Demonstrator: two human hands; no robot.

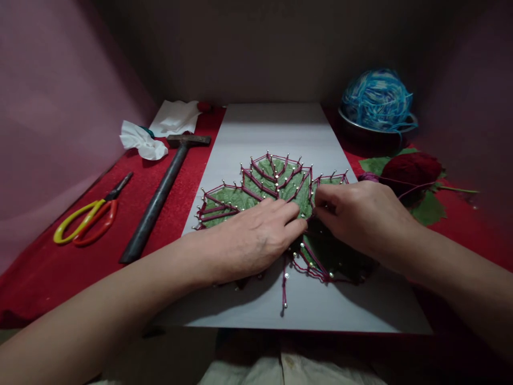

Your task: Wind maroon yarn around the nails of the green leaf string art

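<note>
A large green leaf (262, 170) lies on a white board, ringed by several small nails with purple thread (256, 188) wound between them along its edge and veins. My left hand (260, 235) rests over the leaf's middle, its fingers bent and pressed together near the centre nails; what they pinch, if anything, is hidden. Just to the right, my right hand (356, 214) is closed in a pinch on the purple thread close to the left fingertips. The leaf's lower left is hidden under my left hand and arm. More thread follows the stem nails below.
The white board (280, 123) lies on a red cloth (160, 256). To the left are scissors (90, 222), a hammer (160, 198) and crumpled white tissue (142, 141). At right are a purple yarn ball (367, 177), dark red yarn (414, 168), and blue yarn (377, 101) in a metal bowl (360, 126).
</note>
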